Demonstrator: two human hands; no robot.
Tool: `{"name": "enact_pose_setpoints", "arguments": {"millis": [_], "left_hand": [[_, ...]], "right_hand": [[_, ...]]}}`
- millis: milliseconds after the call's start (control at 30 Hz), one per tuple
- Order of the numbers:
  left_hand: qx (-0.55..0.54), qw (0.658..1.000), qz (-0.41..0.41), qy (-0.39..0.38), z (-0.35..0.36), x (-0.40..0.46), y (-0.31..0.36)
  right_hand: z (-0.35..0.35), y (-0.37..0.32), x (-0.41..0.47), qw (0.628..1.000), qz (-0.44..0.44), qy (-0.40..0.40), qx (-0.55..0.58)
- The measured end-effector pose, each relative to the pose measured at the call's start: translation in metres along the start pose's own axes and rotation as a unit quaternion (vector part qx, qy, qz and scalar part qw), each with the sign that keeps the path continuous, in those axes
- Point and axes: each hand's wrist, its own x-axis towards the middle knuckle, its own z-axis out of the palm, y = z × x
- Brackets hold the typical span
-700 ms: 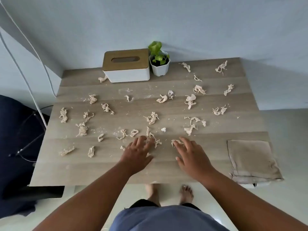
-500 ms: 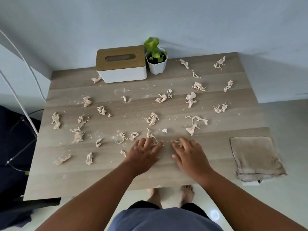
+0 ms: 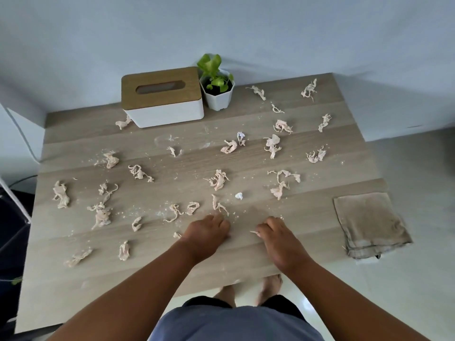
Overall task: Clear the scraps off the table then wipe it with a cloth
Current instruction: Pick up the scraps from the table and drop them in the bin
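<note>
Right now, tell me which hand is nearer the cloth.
Right. The right hand rests on the table just left of the folded cloth; the left hand lies farther left, beyond the right one.

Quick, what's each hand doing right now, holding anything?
Left hand: curled shut on the table; whether it holds scraps cannot be told.
Right hand: curled shut, with a bit of scrap showing at its fingertips.

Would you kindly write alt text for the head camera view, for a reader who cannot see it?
Two bare hands, left hand and right hand, curl closed on a wooden table strewn with pale scraps. A folded cloth lies untouched at the near right corner; a tissue box and potted plant stand at the far edge.
</note>
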Motion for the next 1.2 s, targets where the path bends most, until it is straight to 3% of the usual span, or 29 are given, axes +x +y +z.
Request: {"name": "enact_pose_setpoints", "arguments": {"millis": [233,600,933,1067,1200], "left_hand": [[-0.042,0.999,-0.021,-0.026,-0.008,0.006,-0.005],[-0.033,0.997,-0.070,-0.029,-0.039,0.013,-0.011],[-0.271,0.944,-0.167,-0.083,-0.038,0.026,-0.028],[-0.312,0.928,-0.180,-0.094,-0.041,0.028,-0.032],[-0.293,0.933,-0.173,-0.120,-0.041,0.030,-0.037]], "right_hand": [[-0.015,-0.001,0.001,0.999,0.029,0.029,0.004],[-0.040,0.008,-0.003,0.996,0.079,-0.016,0.029],[-0.047,0.019,-0.004,0.977,0.182,-0.055,0.092],[-0.045,0.020,-0.006,0.971,0.209,-0.059,0.096],[-0.047,0.018,-0.003,0.966,0.236,-0.047,0.098]]}}
